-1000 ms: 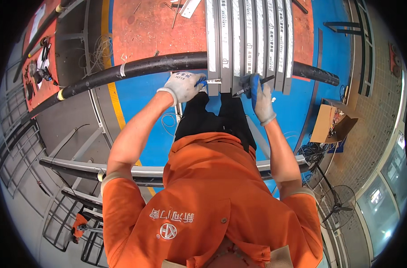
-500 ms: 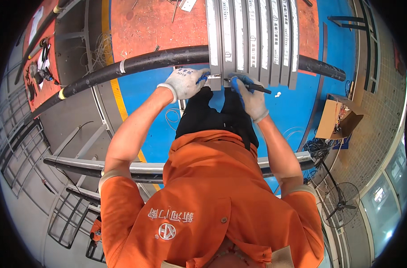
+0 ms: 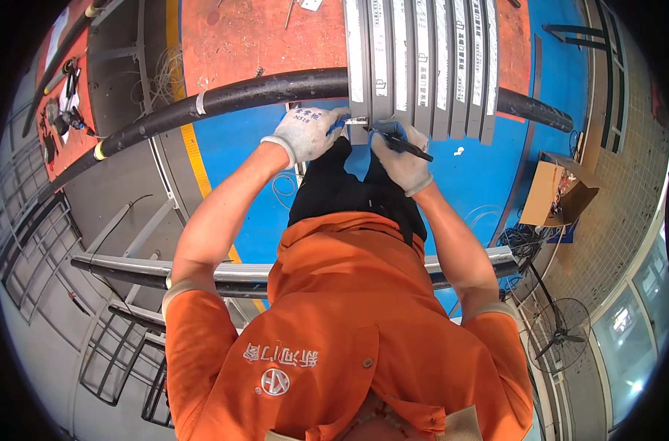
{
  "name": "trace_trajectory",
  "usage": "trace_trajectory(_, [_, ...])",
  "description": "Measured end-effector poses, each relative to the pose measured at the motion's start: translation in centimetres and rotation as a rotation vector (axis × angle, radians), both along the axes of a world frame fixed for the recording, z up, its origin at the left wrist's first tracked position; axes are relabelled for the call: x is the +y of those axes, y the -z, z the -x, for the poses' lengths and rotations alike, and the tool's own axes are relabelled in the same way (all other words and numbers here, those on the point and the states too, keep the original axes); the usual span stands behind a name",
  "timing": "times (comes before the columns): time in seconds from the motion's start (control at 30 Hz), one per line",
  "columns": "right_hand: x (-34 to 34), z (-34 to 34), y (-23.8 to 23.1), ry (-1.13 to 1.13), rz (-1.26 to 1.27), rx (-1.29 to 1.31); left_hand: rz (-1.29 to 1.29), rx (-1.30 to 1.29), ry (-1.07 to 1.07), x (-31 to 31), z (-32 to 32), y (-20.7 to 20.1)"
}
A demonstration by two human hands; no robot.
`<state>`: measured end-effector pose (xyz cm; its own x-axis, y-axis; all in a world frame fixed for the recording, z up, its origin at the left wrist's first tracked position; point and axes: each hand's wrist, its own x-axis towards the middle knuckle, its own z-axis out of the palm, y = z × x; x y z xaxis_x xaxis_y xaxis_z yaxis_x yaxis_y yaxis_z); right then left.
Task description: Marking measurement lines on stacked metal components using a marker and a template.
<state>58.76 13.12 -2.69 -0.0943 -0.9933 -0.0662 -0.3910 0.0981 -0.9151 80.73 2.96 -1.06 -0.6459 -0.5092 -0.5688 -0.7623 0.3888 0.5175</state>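
A row of grey metal profiles [image 3: 439,110] with printed white film lies side by side in front of me. My left hand [image 3: 312,134], in a white glove with blue fingertips, pinches a small silvery metal piece [image 3: 357,120] against the near end of the leftmost profile. I cannot make out what kind of piece it is. Also gloved, my right hand [image 3: 405,160] grips a black marker pen [image 3: 410,148]. The pen slants, with its writing end toward the metal piece and its back end pointing right. Whether the tip touches the profile is too small to tell.
A black padded rail [image 3: 275,90] runs crosswise under the profiles, before an orange-red tabletop [image 3: 264,40]. Tools lie on another red surface [image 3: 73,117] at the left. An open cardboard box [image 3: 547,192] and a standing fan [image 3: 560,334] are at the right. Another rail [image 3: 239,273] passes behind me.
My right hand has shifted left with the marker pen, bringing its writing end over the leftmost profile next to the metal piece. My left hand keeps its hold there.
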Motion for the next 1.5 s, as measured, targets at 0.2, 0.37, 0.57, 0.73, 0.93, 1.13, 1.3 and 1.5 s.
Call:
trace_trajectory(0.2, [-0.17, -0.24, 0.5, -0.001, 0.041, -0.021, 0.003, -0.015, -0.003, 0.15, 0.17, -0.11])
trace_trajectory(0.37, [-0.25, -0.11, 0.53, -0.021, 0.044, 0.017, 0.0, -0.035, 0.002, 0.07, 0.45, -0.48])
trace_trajectory(0.57, [-0.26, -0.24, 0.71, -0.018, 0.035, 0.026, -0.001, -0.037, -0.002, 0.09, 0.36, -0.36])
trace_trajectory(0.73, [-0.33, -0.17, 0.58, -0.026, 0.021, 0.036, 0.016, -0.004, -0.011, 0.29, 0.04, 0.24])
trace_trajectory(0.93, [-0.47, -0.12, 0.31, -0.025, 0.014, 0.006, 0.027, -0.002, -0.003, 0.26, 0.03, 0.25])
trace_trajectory(1.13, [-0.58, -0.13, 0.25, -0.03, 0.028, 0.017, 0.027, -0.002, -0.002, 0.11, 0.08, 0.08])
trace_trajectory(1.3, [-0.7, -0.21, 0.26, -0.027, 0.012, 0.012, 0.032, 0.0, -0.001, 0.05, 0.1, 0.15])
trace_trajectory(1.5, [-0.71, -0.18, 0.42, -0.021, 0.024, 0.013, 0.029, -0.014, 0.003, 0.02, 0.13, 0.23])
